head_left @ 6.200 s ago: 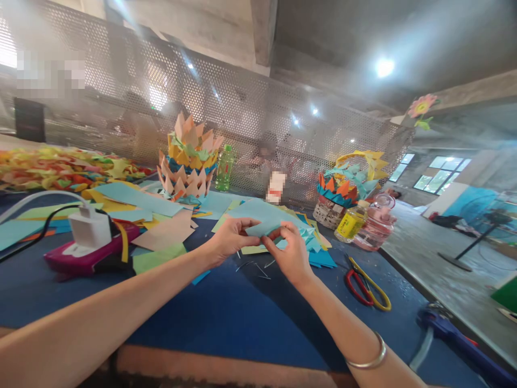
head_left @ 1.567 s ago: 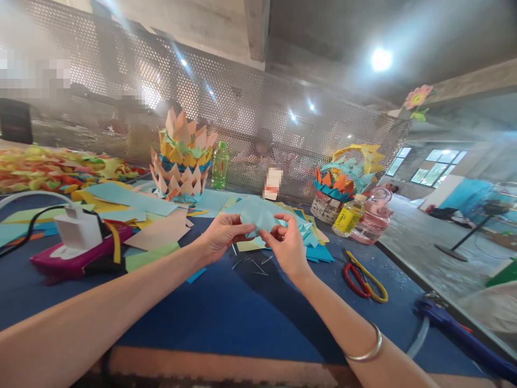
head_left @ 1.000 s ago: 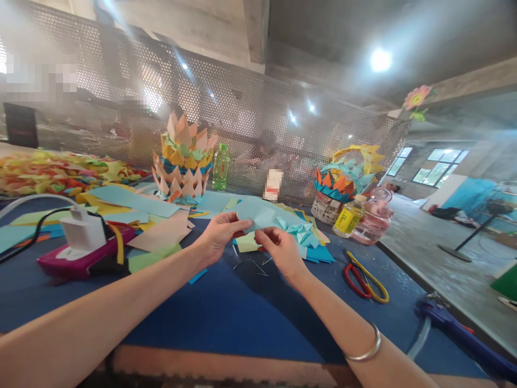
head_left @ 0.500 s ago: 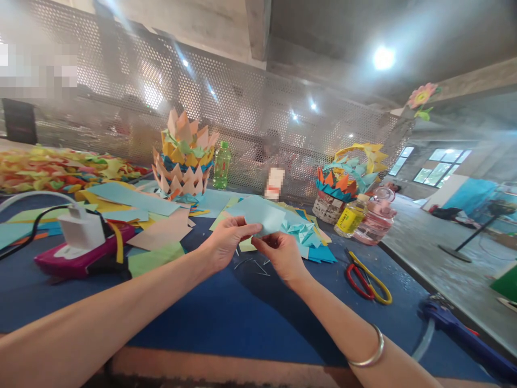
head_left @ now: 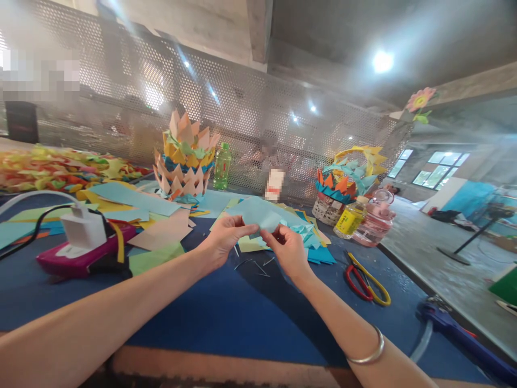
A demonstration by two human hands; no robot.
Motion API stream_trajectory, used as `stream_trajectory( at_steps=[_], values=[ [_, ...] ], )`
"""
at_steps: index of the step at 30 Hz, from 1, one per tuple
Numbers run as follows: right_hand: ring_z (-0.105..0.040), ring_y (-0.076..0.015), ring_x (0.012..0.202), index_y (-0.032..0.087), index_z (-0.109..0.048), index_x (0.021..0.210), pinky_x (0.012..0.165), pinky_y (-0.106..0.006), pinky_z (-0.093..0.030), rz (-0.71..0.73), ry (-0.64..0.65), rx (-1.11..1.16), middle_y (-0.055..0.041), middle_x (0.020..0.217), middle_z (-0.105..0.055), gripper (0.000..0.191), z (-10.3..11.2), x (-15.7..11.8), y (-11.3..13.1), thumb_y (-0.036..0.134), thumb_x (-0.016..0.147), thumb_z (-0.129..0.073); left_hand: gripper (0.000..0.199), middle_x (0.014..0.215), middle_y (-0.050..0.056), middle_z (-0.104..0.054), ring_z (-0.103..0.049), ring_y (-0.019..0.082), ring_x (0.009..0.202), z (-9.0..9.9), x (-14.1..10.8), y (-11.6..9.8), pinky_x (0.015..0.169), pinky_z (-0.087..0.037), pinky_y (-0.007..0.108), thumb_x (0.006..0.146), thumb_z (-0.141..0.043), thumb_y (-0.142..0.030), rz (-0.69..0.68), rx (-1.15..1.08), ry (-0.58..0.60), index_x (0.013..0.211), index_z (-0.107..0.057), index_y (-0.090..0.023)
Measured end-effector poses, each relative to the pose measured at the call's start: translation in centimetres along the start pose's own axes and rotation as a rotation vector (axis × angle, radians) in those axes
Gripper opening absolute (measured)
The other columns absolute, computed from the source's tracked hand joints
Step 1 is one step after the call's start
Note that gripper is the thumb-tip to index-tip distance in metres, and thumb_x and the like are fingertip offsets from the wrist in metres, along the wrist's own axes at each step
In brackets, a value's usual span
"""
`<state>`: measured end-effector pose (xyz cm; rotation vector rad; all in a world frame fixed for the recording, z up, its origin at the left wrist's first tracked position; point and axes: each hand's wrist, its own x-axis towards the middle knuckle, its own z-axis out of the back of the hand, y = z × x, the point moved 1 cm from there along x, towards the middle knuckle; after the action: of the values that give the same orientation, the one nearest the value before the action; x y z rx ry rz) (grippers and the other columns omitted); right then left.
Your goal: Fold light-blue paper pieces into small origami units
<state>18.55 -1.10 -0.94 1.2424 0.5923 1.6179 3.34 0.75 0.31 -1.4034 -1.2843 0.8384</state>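
Note:
A small piece of light blue paper [head_left: 264, 218] is held up between my two hands above the table. My left hand [head_left: 226, 240] pinches its near left edge between thumb and fingers. On the near right side, my right hand [head_left: 288, 250] grips it with thumb and forefinger. Just behind my right hand lies a heap of folded light blue paper pieces [head_left: 302, 234], with darker blue sheets [head_left: 321, 255] under it. Several thin glue strands [head_left: 258, 267] lie on the blue tabletop [head_left: 194, 318] below my hands.
Scissors [head_left: 367, 280] and a blue glue gun [head_left: 456, 328] lie right. A purple power strip [head_left: 81, 258] with a white plug stands left, near loose paper sheets [head_left: 161, 231]. Behind are a tiered paper pineapple shape [head_left: 186, 161], a green bottle [head_left: 222, 167], a paper-trimmed basket [head_left: 329, 207] and a yellow-labelled bottle [head_left: 350, 218].
My right thumb and fingers have shifted up along the paper's near right edge. The paper has tilted and its near edge is bent over. My left hand stays nearly in place.

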Motion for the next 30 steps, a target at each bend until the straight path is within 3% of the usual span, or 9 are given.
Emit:
stream_trajectory(
  at_steps=[3,7,10,12,15,21,25,27,30],
  values=[
    [-0.052,-0.0128,0.057,0.016,-0.055,0.061,0.056,-0.025,-0.042,0.022,0.006,0.022,-0.0002,0.057,-0.057,0.032,0.2,0.2,0.0,0.044,0.076,-0.057,0.016,0.068,0.002,-0.068,-0.058,0.015,0.066,0.1,0.1,-0.2,0.069,-0.04,0.026,0.056,-0.074,-0.026,-0.016,0.034,-0.001,0.066,-0.067,-0.016],
    [-0.058,-0.0149,0.069,0.017,-0.057,0.067,0.068,-0.028,-0.047,-0.029,0.07,0.169,-0.0021,0.066,-0.061,0.025,0.2,0.0,0.5,0.037,0.08,-0.051,0.019,0.066,0.003,-0.067,-0.058,0.017,0.068,0.6,0.5,-0.5,0.068,-0.04,0.027,0.057,-0.073,-0.028,0.001,0.097,0.019,0.068,-0.067,-0.014],
    [-0.057,-0.0139,0.069,0.018,-0.054,0.085,0.067,-0.027,-0.048,-0.047,0.0,0.254,0.0001,0.069,-0.059,0.018,0.4,0.1,0.6,0.036,0.081,-0.05,0.018,0.07,0.003,-0.067,-0.057,0.014,0.067,1.0,0.8,-0.4,0.069,-0.039,0.026,0.06,-0.07,-0.025,0.026,0.138,0.083,0.073,-0.067,-0.013],
    [-0.056,-0.0134,0.069,0.02,-0.047,0.101,0.065,-0.027,-0.047,-0.017,-0.08,0.273,0.0015,0.071,-0.058,0.027,0.7,0.3,0.4,0.036,0.079,-0.053,0.015,0.069,0.002,-0.066,-0.055,0.013,0.064,1.1,0.9,-0.3,0.066,-0.039,0.025,0.061,-0.069,-0.024,0.052,0.174,0.117,0.072,-0.066,-0.014],
    [-0.054,-0.0125,0.066,0.02,-0.041,0.108,0.061,-0.025,-0.045,0.06,-0.114,0.182,0.0025,0.071,-0.057,0.036,0.9,0.6,0.0,0.03,0.077,-0.056,0.014,0.068,0.002,-0.064,-0.055,0.012,0.062,1.1,1.0,-0.2,0.063,-0.038,0.024,0.061,-0.069,-0.024,0.119,0.202,0.165,0.07,-0.065,-0.013],
    [-0.051,-0.0109,0.062,0.019,-0.053,0.09,0.059,-0.023,-0.044,0.24,0.032,-0.094,0.0002,0.074,-0.055,0.013,0.5,-0.1,0.6,0.019,0.078,-0.047,0.018,0.061,-0.002,-0.062,-0.055,0.008,0.056,1.6,1.4,-0.1,0.062,-0.04,0.022,0.059,-0.074,-0.026,0.215,0.023,0.088,0.065,-0.062,-0.015],
    [-0.055,-0.0127,0.07,0.02,-0.054,0.103,0.061,-0.024,-0.046,0.356,0.151,-0.203,-0.0031,0.088,-0.059,0.034,0.2,-0.5,0.9,0.008,0.074,-0.042,0.02,0.057,-0.003,-0.061,-0.057,0.009,0.055,1.7,1.5,-0.4,0.061,-0.043,0.023,0.056,-0.076,-0.022,0.27,-0.079,0.036,0.059,-0.057,-0.015],
    [-0.055,-0.0145,0.078,0.021,-0.053,0.111,0.068,-0.027,-0.047,0.427,0.136,-0.262,-0.0048,0.094,-0.057,0.045,0.3,-0.5,0.9,0.004,0.071,-0.042,0.02,0.056,-0.003,-0.061,-0.058,0.009,0.055,1.6,1.4,-0.5,0.06,-0.044,0.022,0.057,-0.075,-0.02,0.284,-0.101,0.033,0.059,-0.056,-0.015],
    [-0.051,-0.0191,0.091,0.026,-0.056,0.113,0.08,-0.036,-0.046,0.521,0.014,-0.399,-0.0068,0.103,-0.051,0.043,0.6,-0.3,1.1,0.01,0.074,-0.051,0.018,0.056,-0.002,-0.062,-0.059,0.01,0.053,1.5,1.3,-0.7,0.057,-0.046,0.022,0.059,-0.074,-0.019,0.296,-0.096,0.027,0.06,-0.057,-0.014]
  ],
)
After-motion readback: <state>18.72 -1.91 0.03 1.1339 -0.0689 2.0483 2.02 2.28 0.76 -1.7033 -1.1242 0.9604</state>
